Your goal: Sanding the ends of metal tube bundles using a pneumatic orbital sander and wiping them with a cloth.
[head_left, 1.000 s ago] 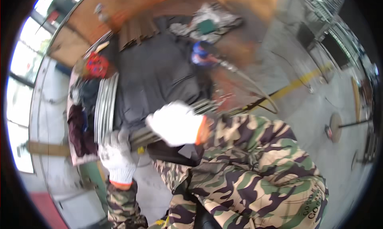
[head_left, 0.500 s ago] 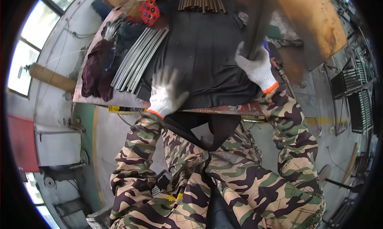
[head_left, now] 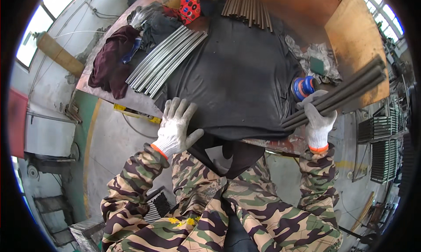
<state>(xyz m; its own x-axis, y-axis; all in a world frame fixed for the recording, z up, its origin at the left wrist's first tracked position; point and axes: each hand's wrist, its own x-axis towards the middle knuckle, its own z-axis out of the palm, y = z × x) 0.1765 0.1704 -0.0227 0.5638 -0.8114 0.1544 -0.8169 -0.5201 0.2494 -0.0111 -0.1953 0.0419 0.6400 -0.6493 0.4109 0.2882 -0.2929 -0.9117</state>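
Note:
My right hand (head_left: 319, 120), in a white knit glove with an orange cuff, grips a bundle of several dark metal tubes (head_left: 351, 88) at the front right of the table. The tubes slant up to the right, with their lower ends just above or on the black cloth (head_left: 245, 67); I cannot tell which. My left hand (head_left: 174, 127), gloved alike, is open with fingers spread at the cloth's front left edge. Close behind the tubes sits a blue round-bodied power tool (head_left: 303, 88). Several shiny silver tubes (head_left: 166, 61) lie in a row to the left.
More dark tubes (head_left: 247, 9) lie at the back. A maroon cloth (head_left: 112, 63) and a red patterned item (head_left: 190, 8) are on the left. Crumpled grey material (head_left: 326, 54) with a green pad (head_left: 316, 66) lies right, before an upright tan board (head_left: 357, 43). Racks (head_left: 383, 146) stand on the right.
The dark tubes have tipped from near upright to a slant toward the right, and my right hand has come nearer the front edge. My left hand stays open. The view has shifted.

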